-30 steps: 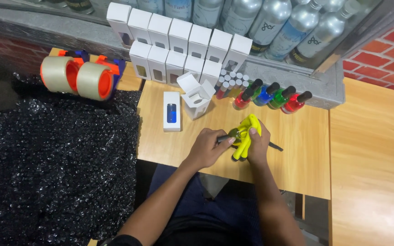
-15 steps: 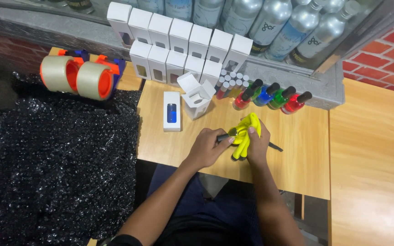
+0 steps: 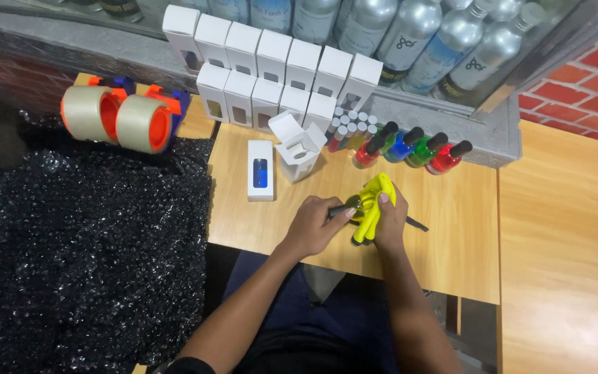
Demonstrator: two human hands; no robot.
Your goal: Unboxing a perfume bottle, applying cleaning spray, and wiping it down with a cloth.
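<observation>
Two hands meet | left hand (image 3: pixel 311 225) pinches bottle (image 3: pixel 349 205) | right hand (image 3: pixel 389 223) clamps yellow cloth (image 3: pixel 374 201)

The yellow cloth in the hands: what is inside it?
The yellow cloth wraps a small bottle; only its greenish glass and dark cap end show, pinched by the left hand. The right hand presses the cloth around it. The rest of the bottle is covered.

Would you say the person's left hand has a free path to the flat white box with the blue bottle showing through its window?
Probably yes: bare tabletop lies between the left hand and the flat white box, but that hand is gripping a small bottle against the yellow cloth.
</observation>
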